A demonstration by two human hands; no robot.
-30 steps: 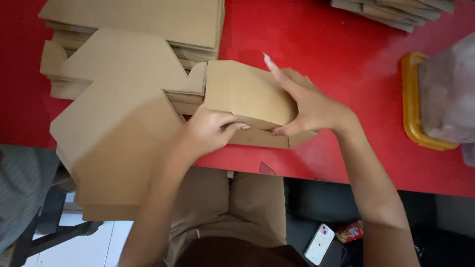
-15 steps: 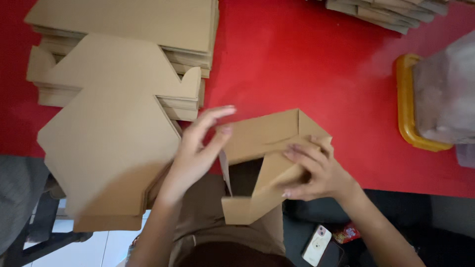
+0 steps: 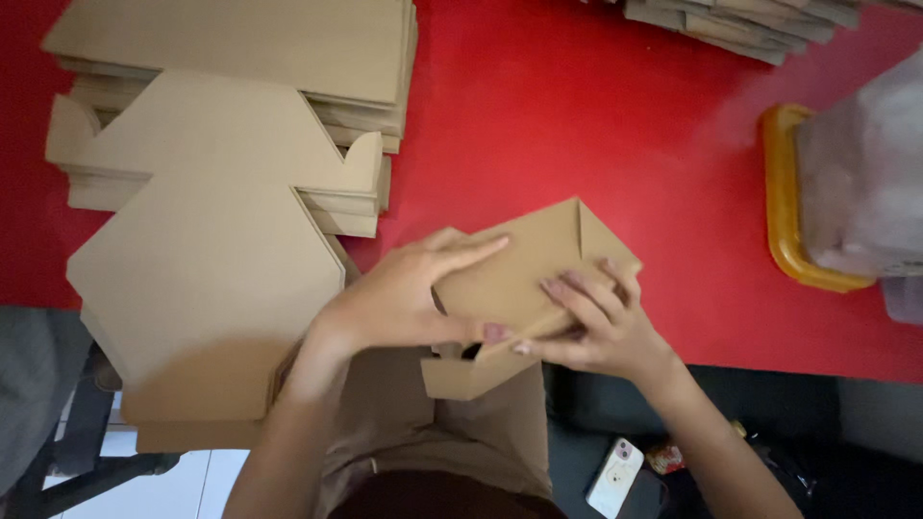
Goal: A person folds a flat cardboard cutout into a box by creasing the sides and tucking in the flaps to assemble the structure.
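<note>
Cardboard box, gripped between both hands

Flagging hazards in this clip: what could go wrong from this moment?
1. The half-folded cardboard box is held past the red table edge by the left hand and right hand; a slip might drop it.
2. The flat cardboard blank overhangs the edge and could slide off.
3. The phone below might get hit.

Bright, even daylight — soft shadows, slight motion blur.
</note>
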